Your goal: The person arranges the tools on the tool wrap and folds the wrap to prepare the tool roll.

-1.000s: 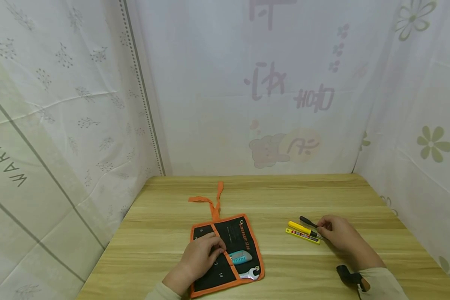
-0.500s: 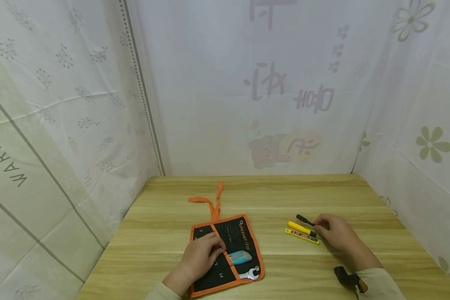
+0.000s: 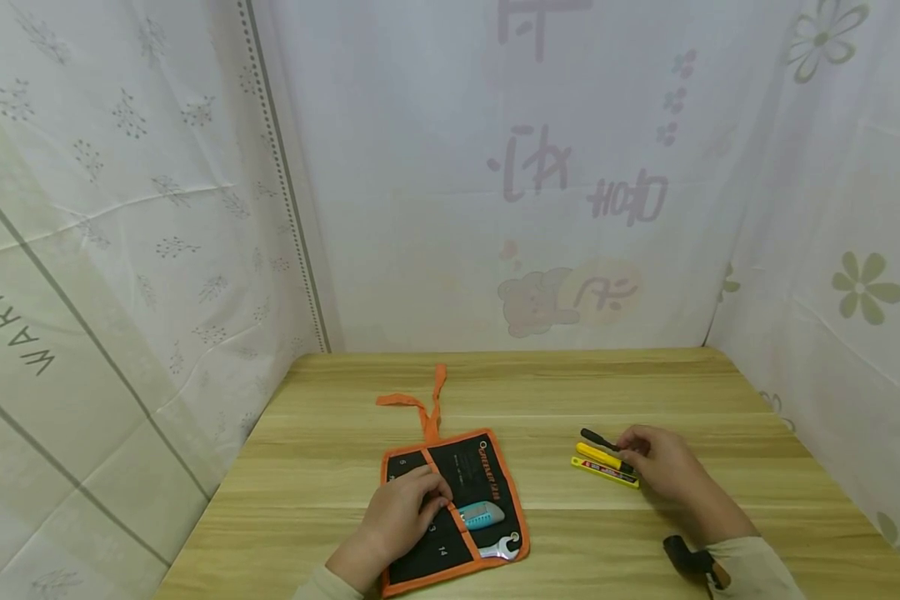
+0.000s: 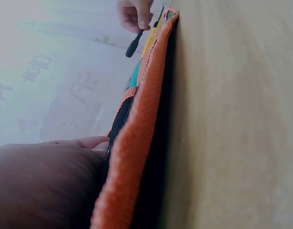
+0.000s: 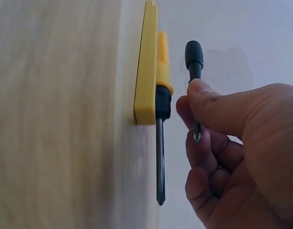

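Observation:
A black tool roll with orange edging lies unrolled on the table. My left hand is at its orange pocket band, and the curled fingers pinch the pocket's edge. A teal utility knife and an open-end wrench stick out of the pockets. My right hand pinches a small black screwdriver between thumb and finger, raised off the table; its cross tip shows below the fingers. Just beside it lie a yellow screwdriver with a black collar and a narrow yellow case.
Orange ties stretch from the tool roll's far edge across the wooden table. Patterned curtains hang behind and on both sides. A black strap piece hangs at my right wrist.
My right hand has moved a little left with the black screwdriver, above the yellow one. The left hand and the tool roll have stayed in place.

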A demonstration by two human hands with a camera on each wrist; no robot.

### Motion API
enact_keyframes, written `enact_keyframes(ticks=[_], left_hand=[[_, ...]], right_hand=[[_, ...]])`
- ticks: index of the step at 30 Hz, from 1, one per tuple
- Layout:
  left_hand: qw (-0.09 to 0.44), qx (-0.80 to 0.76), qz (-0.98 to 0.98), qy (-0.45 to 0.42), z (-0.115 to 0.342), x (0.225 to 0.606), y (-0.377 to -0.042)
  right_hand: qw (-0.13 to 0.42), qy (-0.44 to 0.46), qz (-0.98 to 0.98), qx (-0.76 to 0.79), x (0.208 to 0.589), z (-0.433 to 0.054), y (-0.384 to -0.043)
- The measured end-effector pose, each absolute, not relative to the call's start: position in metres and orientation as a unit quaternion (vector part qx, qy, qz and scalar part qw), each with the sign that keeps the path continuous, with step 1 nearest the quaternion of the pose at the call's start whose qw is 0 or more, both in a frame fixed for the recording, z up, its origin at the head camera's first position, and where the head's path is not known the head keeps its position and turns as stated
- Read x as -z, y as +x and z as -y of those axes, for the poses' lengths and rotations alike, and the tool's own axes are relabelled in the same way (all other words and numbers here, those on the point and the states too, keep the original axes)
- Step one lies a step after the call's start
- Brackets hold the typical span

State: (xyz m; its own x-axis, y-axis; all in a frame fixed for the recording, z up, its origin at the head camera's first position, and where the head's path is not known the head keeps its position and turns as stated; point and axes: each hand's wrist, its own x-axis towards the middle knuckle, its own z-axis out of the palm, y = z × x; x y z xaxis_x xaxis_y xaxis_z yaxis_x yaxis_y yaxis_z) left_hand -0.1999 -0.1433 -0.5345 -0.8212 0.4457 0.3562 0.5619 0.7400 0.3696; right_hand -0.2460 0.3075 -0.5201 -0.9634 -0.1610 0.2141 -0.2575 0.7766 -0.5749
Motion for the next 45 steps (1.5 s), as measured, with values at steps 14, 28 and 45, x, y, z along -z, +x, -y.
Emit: enact_keyframes(ticks=[14, 28, 45], left_hand=[[0.118, 0.234, 0.927, -0.268, 0.144, 0.535, -0.2], [0.127, 0.235, 0.924, -0.274, 0.144, 0.536, -0.201], [0.11, 0.242, 0.925, -0.272, 0.144, 0.536, -0.201]], right_hand=[[0.063, 0.149, 0.928, -0.335, 0.515, -0.29, -0.247], [0.061, 0.188, 0.925, -0.325, 0.503, -0.266, -0.246], [0.063, 0.244, 0.923, -0.291, 0.492, -0.233, -0.248]])
